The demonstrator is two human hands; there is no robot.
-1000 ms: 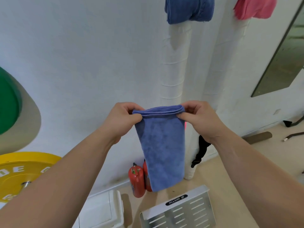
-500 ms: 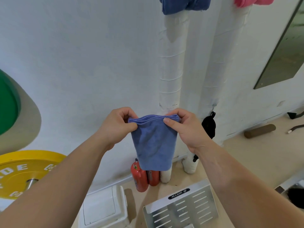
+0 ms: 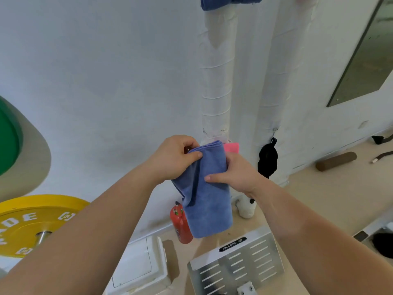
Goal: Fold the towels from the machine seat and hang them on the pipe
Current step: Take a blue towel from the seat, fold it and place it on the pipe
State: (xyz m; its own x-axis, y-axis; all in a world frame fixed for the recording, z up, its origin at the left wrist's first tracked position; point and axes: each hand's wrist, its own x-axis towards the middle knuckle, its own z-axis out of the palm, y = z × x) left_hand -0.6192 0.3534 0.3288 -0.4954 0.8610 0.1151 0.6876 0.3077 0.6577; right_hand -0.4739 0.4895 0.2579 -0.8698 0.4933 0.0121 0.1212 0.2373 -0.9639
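Head view looks down a white wall (image 3: 95, 71), with two white wrapped pipes running up it: the left pipe (image 3: 215, 81) and, just to its right, the right pipe (image 3: 276, 71). At the far left edge a green disc (image 3: 8, 137) sits above a yellow weight plate (image 3: 32, 222). On the floor near the bottom lie a slotted metal plate (image 3: 236, 265) and, to its left, a white box (image 3: 138, 267).

Both hands hold a folded blue towel (image 3: 208, 201) in front of the left pipe. It hangs down from them, and its lower end overlaps a red extinguisher (image 3: 180, 224) that stands by the wall. The left hand (image 3: 172, 158) pinches the towel's top left corner, thumb across the front. The right hand (image 3: 236, 173) grips the right edge lower down, thumb laid on the front and fingers behind.

A dark blue cloth (image 3: 229, 2) drapes over the top of the left pipe. A black object (image 3: 267, 159) hangs on the right pipe. A sliver of pink cloth (image 3: 231, 147) shows behind the towel, just above the right hand; whether it is held cannot be told.
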